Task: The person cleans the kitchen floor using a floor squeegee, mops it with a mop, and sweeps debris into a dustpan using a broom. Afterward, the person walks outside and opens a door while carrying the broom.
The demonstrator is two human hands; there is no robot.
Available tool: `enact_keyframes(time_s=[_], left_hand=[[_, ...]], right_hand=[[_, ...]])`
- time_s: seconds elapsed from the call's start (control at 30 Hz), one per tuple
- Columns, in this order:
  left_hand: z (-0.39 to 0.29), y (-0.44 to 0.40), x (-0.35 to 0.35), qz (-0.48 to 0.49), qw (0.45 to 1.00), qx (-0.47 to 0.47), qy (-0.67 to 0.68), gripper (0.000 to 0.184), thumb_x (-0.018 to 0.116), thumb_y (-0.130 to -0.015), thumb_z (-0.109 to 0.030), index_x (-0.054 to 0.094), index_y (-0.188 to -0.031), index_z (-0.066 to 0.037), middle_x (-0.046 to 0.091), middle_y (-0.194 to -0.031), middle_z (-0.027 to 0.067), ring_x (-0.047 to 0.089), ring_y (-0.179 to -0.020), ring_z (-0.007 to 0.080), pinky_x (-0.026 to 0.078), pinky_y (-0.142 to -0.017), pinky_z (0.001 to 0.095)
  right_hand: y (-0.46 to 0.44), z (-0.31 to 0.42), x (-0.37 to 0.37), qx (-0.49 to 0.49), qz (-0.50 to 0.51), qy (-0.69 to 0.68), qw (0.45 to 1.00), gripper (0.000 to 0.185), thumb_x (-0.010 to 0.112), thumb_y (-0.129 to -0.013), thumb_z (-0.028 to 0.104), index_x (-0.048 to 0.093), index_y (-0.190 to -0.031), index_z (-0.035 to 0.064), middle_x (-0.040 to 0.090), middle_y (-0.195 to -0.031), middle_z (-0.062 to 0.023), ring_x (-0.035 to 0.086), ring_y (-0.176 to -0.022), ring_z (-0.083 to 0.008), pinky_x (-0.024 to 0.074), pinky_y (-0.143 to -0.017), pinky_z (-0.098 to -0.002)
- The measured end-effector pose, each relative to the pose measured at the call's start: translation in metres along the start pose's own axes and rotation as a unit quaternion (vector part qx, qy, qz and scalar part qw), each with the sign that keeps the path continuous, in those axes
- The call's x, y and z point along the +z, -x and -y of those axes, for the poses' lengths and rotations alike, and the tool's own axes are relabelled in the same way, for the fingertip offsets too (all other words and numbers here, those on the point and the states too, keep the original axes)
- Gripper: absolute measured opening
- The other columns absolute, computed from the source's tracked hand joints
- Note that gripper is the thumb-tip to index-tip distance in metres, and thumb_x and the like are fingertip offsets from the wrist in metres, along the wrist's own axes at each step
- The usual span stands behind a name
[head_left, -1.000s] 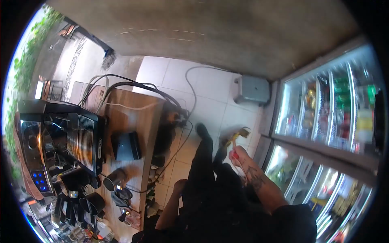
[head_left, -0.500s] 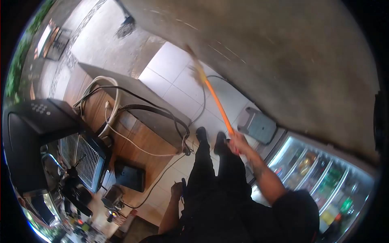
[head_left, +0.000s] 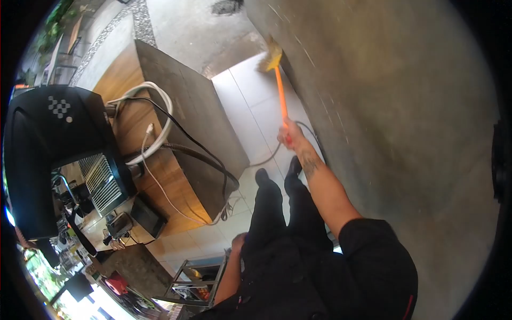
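My right hand (head_left: 289,134) is wrapped round the orange handle of a broom (head_left: 281,93), with a bit of red showing at the grip. The broom's yellow head and blurred bristles are over the far end of the white tiles, close to the concrete wall. My left hand (head_left: 238,243) hangs low beside my left thigh, its fingers curled and mostly hidden. A small bluish patch shows at that hand, too unclear to name.
A concrete wall (head_left: 384,106) runs along the right. At left stands a wood-topped counter (head_left: 184,205) with a black machine (head_left: 58,128) and looped cables (head_left: 169,109) hanging over its edge. A grey hose (head_left: 265,161) crosses the tiles. A metal shelf (head_left: 184,282) stands lower left.
My view has moved forward along the passage; the fridge and grey bin have left the view. My right arm reaches further forward with the broom, its head now by the wall.
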State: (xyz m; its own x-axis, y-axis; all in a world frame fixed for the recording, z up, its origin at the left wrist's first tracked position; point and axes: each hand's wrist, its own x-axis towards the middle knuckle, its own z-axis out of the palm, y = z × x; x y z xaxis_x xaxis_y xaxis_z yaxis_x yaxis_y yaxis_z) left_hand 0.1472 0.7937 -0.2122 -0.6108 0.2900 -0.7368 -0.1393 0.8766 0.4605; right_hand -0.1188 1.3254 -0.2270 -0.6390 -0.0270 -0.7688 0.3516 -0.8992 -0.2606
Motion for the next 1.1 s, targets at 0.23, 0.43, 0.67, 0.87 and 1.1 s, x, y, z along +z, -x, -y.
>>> enact_keyframes(time_s=[0.23,0.43,0.67,0.87,1.1], left_hand=[[-0.100,0.014,0.011,0.037,0.975,-0.193,0.107,0.043,0.052,-0.095,-0.041,0.072,-0.106,-0.004,0.072,-0.098,0.0214,0.070,-0.098,0.0355,0.053,-0.089,0.0441],[-0.100,-0.051,0.059,0.061,0.990,-0.122,0.040,0.043,0.055,-0.092,-0.039,0.070,-0.113,-0.005,0.070,-0.112,0.0225,0.067,-0.105,0.0395,0.055,-0.085,0.0489],[-0.214,-0.107,-0.036,-0.008,0.961,-0.211,0.180,0.040,0.057,-0.091,-0.033,0.069,-0.116,-0.004,0.069,-0.115,0.0224,0.067,-0.107,0.0383,0.054,-0.088,0.0468],[-0.285,-0.154,-0.102,-0.015,0.945,-0.236,0.227,0.039,0.059,-0.089,-0.027,0.067,-0.119,-0.003,0.069,-0.117,0.0224,0.067,-0.109,0.0373,0.054,-0.090,0.0451],[-0.417,-0.307,-0.210,-0.038,0.894,-0.344,0.283,0.040,0.061,-0.087,-0.020,0.065,-0.122,-0.001,0.068,-0.120,0.0223,0.067,-0.111,0.0360,0.054,-0.093,0.0430]], right_hand=[[0.150,0.038,0.045,0.213,-0.029,-0.346,0.913,0.015,0.049,-0.101,0.018,0.049,-0.106,0.0043,0.040,-0.058,0.0009,0.040,-0.045,-0.0097,0.0342,-0.039,-0.0231],[-0.113,0.112,0.102,0.191,0.004,-0.416,0.889,0.013,0.043,-0.098,0.007,0.046,-0.107,-0.0017,0.041,-0.060,0.0017,0.042,-0.046,-0.0088,0.0385,-0.043,-0.0230],[-0.172,0.160,0.215,0.139,0.075,-0.101,0.982,0.030,0.048,-0.105,0.026,0.043,-0.079,0.0110,0.038,-0.057,0.0033,0.035,-0.041,-0.0081,0.0326,-0.038,-0.0270],[-0.118,0.230,0.290,0.014,-0.063,0.326,0.943,0.014,0.055,-0.103,0.030,0.050,-0.100,0.0174,0.037,-0.059,0.0038,0.034,-0.042,-0.0072,0.0341,-0.036,-0.0270],[-0.234,0.353,0.379,0.125,-0.037,0.366,0.921,0.013,0.051,-0.101,0.021,0.047,-0.112,0.0134,0.044,-0.064,-0.0005,0.042,-0.045,-0.0117,0.0393,-0.037,-0.0286]])
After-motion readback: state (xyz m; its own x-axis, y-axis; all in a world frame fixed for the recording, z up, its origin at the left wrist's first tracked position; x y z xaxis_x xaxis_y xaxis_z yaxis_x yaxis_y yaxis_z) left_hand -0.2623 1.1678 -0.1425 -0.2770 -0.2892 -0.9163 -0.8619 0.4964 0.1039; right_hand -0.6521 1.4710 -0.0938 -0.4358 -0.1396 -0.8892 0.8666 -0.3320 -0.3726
